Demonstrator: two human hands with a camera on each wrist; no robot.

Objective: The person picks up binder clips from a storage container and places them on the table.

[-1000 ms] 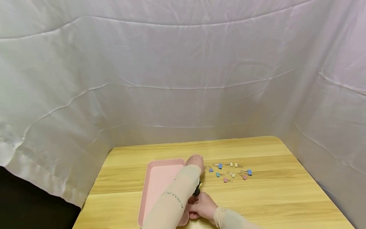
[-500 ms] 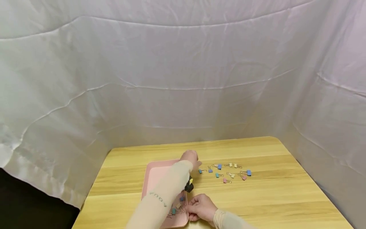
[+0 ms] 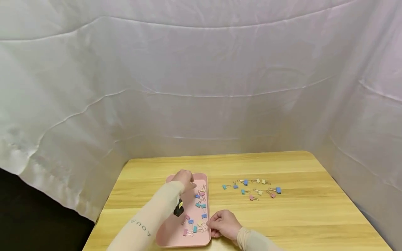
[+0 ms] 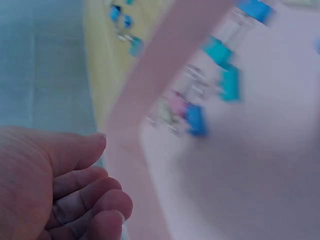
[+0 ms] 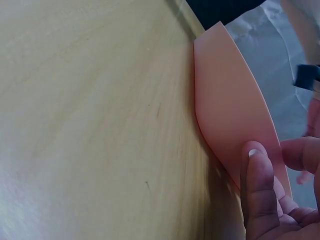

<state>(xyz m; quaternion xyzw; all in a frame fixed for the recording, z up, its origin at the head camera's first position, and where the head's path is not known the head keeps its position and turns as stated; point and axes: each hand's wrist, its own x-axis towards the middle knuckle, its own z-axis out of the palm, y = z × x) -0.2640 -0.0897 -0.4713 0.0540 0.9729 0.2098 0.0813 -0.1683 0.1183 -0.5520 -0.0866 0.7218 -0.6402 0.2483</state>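
A pink tray (image 3: pixel 169 232) holds several binder clips in pink, blue, teal and pale yellow, among them a teal clip (image 3: pixel 195 229). Above the far part of the tray is my left hand (image 3: pixel 184 177). Its fingers are loosely bent with nothing between them in the left wrist view, where clips such as a blue clip (image 4: pixel 196 120) lie beyond the fingertips. My right hand (image 3: pixel 225 223) pinches the tray's near right wall between thumb and finger; the right wrist view shows the grip on the pink wall (image 5: pixel 227 95) closely.
Right of the tray, several more binder clips lie scattered on the wooden table (image 3: pixel 282 223), including a blue clip (image 3: pixel 276 190), a pink clip (image 3: pixel 253 198) and a teal clip (image 3: pixel 226 187). Grey cloth (image 3: pixel 220 118) hangs behind and on both sides.
My left hand has moved left from beside the clips on the table to above the tray, uncovering the clips inside. My right hand keeps its grip on the tray.
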